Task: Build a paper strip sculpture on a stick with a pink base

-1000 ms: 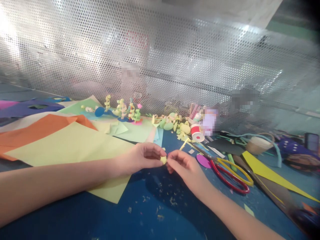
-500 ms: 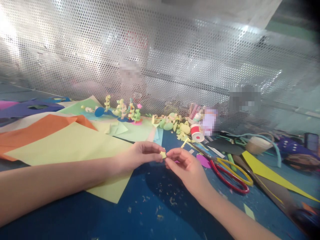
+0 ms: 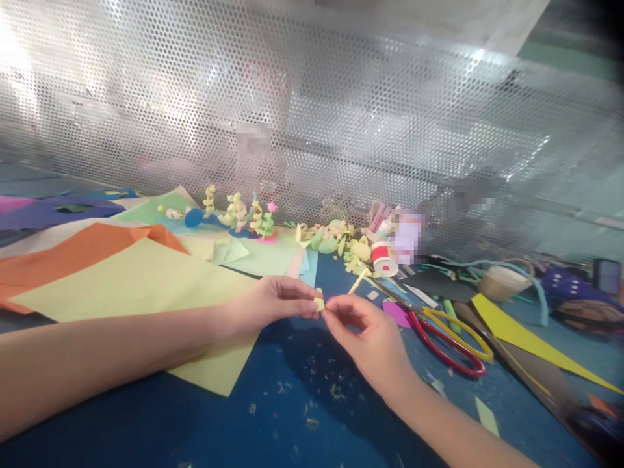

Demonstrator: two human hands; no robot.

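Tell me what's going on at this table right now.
A person sits at a blue table strewn with paper scraps. Both hands pinch one small yellow paper piece between their fingertips, left hand and right hand meeting just above the tabletop. A large yellow paper sheet lies under the left forearm. Scissors with red and yellow handles lie to the right, untouched, and small paper figures stand by the perforated screen.

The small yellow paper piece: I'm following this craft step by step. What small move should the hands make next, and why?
Probably keep pinching and rolling it. The left hand and right hand both grip the small yellow paper piece at their fingertips, above the blue table. The scissors lie untouched beside them.
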